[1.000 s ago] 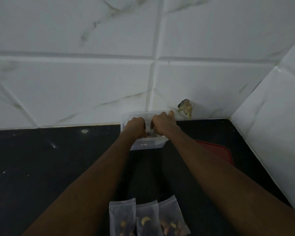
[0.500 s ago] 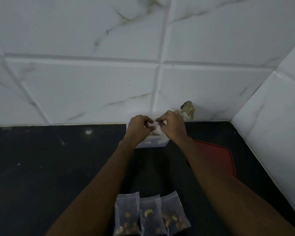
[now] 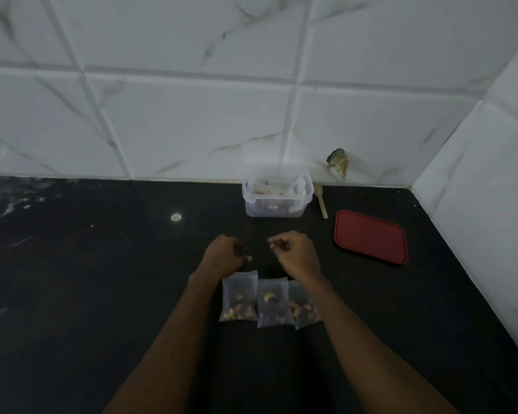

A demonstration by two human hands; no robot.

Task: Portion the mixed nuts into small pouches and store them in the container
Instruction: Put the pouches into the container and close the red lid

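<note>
Three small clear pouches of mixed nuts lie side by side on the black counter: the left pouch (image 3: 238,297), the middle pouch (image 3: 273,303) and the right pouch (image 3: 303,306). Just beyond them hover my left hand (image 3: 226,254) and my right hand (image 3: 296,254), fingers loosely curled, holding nothing that I can see. My right wrist covers the top of the right pouch. Further back, against the tiled wall, stands the clear plastic container (image 3: 277,204), lidless, with several pouches inside.
The container's red lid (image 3: 370,236) lies flat to the right. A wooden spoon (image 3: 322,203) rests beside the container. A damaged patch (image 3: 338,161) marks the wall tile. White tiled walls close the back and right sides of the counter (image 3: 102,279).
Both hands have drawn back from the container toward me and now hover over the three pouches. The view has dropped, showing more of the counter.
</note>
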